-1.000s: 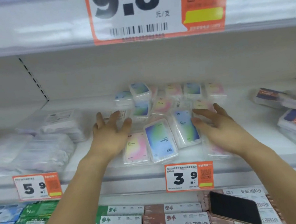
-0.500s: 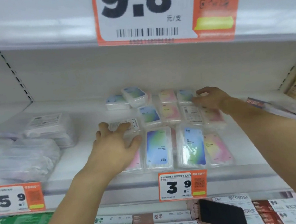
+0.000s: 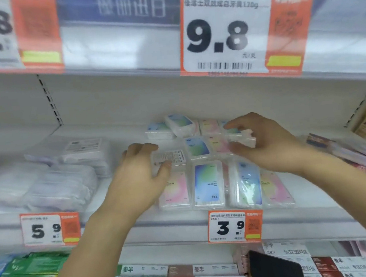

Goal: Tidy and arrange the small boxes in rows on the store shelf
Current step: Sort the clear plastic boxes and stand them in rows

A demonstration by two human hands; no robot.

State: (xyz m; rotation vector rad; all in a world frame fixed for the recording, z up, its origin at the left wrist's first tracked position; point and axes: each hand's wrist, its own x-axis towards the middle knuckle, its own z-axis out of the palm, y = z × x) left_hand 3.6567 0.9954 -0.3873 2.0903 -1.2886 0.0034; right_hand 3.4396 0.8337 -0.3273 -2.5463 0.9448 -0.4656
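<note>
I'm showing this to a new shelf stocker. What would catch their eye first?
Probably the big 9.8 price tag on the upper shelf edge. Below it, two hands work among pastel small boxes laid flat in rows: the left hand holds a box turned label-side up, while the right hand hovers, fingers curled, over the back boxes.

orange price tags 9.8 (image 3: 229, 34) and 3.9 (image 3: 234, 226), clear wrapped packs (image 3: 46, 182), black phone (image 3: 276, 269) on lower boxes

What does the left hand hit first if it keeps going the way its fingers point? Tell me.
Probably nothing new: the left hand already grips the label-side-up box. Straight on, beyond it, the pale blue box in the back row looks next, though depth is unclear.
</note>
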